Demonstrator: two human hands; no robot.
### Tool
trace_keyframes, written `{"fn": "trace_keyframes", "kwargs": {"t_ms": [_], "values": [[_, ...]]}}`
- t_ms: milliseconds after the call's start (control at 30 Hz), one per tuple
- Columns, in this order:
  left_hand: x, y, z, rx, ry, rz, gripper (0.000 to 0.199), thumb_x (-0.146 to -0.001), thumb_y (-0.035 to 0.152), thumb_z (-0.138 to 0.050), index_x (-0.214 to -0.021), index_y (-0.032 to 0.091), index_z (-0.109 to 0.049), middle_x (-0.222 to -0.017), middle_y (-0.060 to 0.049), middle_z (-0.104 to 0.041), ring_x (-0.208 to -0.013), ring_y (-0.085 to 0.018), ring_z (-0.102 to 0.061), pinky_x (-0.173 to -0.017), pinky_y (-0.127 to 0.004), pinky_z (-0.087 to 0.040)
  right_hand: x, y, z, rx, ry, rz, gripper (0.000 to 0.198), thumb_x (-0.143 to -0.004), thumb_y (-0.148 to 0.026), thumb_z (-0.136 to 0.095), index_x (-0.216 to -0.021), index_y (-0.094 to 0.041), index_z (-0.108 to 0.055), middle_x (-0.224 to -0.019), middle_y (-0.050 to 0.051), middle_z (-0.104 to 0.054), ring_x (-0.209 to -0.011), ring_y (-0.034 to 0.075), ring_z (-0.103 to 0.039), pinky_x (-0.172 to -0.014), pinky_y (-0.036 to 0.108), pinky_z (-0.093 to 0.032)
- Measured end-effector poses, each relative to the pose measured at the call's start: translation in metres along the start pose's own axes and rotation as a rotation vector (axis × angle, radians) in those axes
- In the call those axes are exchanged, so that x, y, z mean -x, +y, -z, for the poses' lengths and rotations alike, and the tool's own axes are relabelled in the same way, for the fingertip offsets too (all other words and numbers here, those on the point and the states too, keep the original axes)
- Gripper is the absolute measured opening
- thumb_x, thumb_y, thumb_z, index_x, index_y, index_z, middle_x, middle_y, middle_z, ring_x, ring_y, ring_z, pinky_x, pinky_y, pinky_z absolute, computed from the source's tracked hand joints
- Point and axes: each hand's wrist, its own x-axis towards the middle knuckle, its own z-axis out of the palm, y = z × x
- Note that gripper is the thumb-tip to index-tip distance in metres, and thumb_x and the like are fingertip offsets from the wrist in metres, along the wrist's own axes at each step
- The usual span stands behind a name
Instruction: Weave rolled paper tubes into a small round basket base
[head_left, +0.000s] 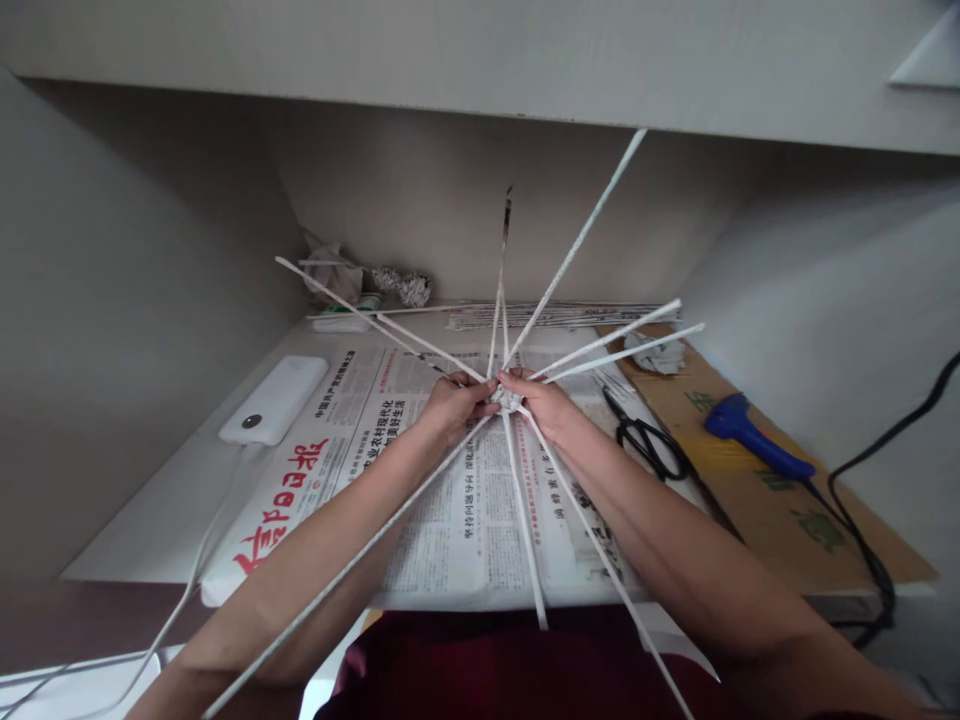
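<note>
In the middle of the head view is a small woven piece [508, 400] of white rolled-paper strips, with several long strips spreading out from it like spokes. My left hand [459, 402] is closed on its left side, thumb near the top of the weave. Gripping the right side is my right hand [541, 398], its thumb and fingers pinching close to the left thumb. One long paper strip [577, 240] rises to the upper right; others reach down past my forearms. The fingers partly cover the woven centre.
Newspaper [450, 520] covers the tabletop. A white phone-like device [276, 400] with a cable lies left. Black-handled scissors [649, 440] lie right, beside a blue glue gun [757, 435] on cardboard [825, 545]. Rolled paper sticks [555, 316] lie along the back, below an overhanging panel [480, 60].
</note>
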Motion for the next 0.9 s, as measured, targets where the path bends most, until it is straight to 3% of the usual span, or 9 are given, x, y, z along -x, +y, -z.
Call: {"fn": "trace_keyframes", "kwargs": {"t_ms": [133, 300, 433, 633, 900], "values": [[-0.0007, 0.0013, -0.0010, 0.024, 0.007, -0.018, 0.020, -0.070, 0.004, -0.076, -0.062, 0.010, -0.059, -0.068, -0.005, -0.064, -0.060, -0.012, -0.064, -0.056, -0.022, -0.058, 0.0019, 0.0000, -0.0053, -0.052, -0.043, 0.031, 0.032, -0.056, -0.034, -0.087, -0.070, -0.018, -0.062, -0.065, 0.000, -0.066, -0.066, 0.017, -0.063, -0.061, 0.028, -0.050], [-0.0042, -0.0017, -0.0025, 0.030, 0.106, -0.038, 0.018, -0.067, 0.005, -0.077, -0.064, 0.010, -0.059, -0.069, -0.004, -0.063, -0.059, -0.012, -0.062, -0.054, -0.023, -0.057, 0.0054, -0.0003, -0.0082, -0.083, 0.055, 0.084, 0.029, -0.062, -0.035, -0.083, -0.073, -0.021, -0.059, -0.068, -0.001, -0.064, -0.067, 0.015, -0.061, -0.062, 0.027, -0.051], [-0.0039, -0.0032, -0.0021, 0.008, 0.123, -0.024, 0.019, -0.065, 0.005, -0.077, -0.065, 0.011, -0.060, -0.068, -0.003, -0.063, -0.058, -0.012, -0.062, -0.054, -0.023, -0.057, 0.0038, 0.0026, -0.0082, -0.062, 0.090, 0.072, 0.035, -0.056, -0.034, -0.086, -0.074, -0.021, -0.059, -0.065, -0.003, -0.061, -0.061, 0.014, -0.058, -0.058, 0.027, -0.050], [-0.0019, 0.0000, 0.0008, 0.000, 0.059, -0.032, 0.020, -0.065, 0.006, -0.079, -0.063, 0.011, -0.060, -0.064, -0.003, -0.064, -0.056, -0.012, -0.063, -0.055, -0.023, -0.057, 0.0000, 0.0087, -0.0054, 0.073, 0.250, 0.107, 0.046, -0.044, -0.036, -0.090, -0.079, -0.017, -0.068, -0.064, -0.001, -0.067, -0.057, 0.015, -0.060, -0.053, 0.028, -0.049], [-0.0017, 0.0007, 0.0014, -0.032, 0.026, -0.037, 0.015, -0.062, 0.003, -0.078, -0.062, 0.009, -0.064, -0.065, -0.004, -0.065, -0.055, -0.011, -0.062, -0.054, -0.022, -0.057, -0.0024, 0.0083, 0.0008, 0.125, 0.266, 0.179, 0.036, -0.045, -0.031, -0.088, -0.068, -0.017, -0.066, -0.060, 0.000, -0.067, -0.055, 0.015, -0.062, -0.058, 0.030, -0.051]]}}
